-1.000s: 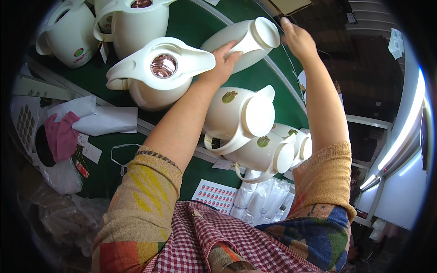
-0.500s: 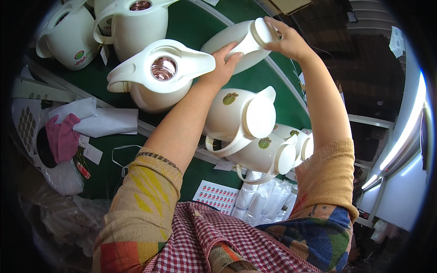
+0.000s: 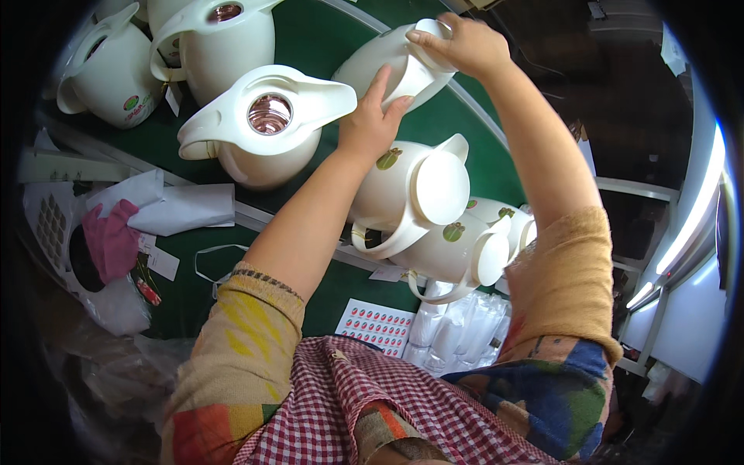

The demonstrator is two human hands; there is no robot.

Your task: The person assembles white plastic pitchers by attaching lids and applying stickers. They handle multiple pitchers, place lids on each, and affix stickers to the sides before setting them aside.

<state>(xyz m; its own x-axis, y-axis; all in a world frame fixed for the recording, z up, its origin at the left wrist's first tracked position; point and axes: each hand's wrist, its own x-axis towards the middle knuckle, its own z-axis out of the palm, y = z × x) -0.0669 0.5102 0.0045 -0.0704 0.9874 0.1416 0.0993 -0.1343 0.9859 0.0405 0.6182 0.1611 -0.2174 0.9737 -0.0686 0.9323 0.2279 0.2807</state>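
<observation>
Right hand (image 3: 471, 48) clasping the round end of a white jug (image 3: 364, 68), tipped over near the far edge of the bench (image 3: 304, 46); my left hand (image 3: 368, 128), thumb and forefinger spread, against its side.

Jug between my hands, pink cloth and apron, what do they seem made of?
Jug: probably glossy plastic, given its smooth, shiny cream surface; painted metal is possible. Pink cloth: soft, matte fabric, judging by its folds; fibre unclear. Apron: matte checked fabric, perhaps cotton, hanging in creases.
</observation>
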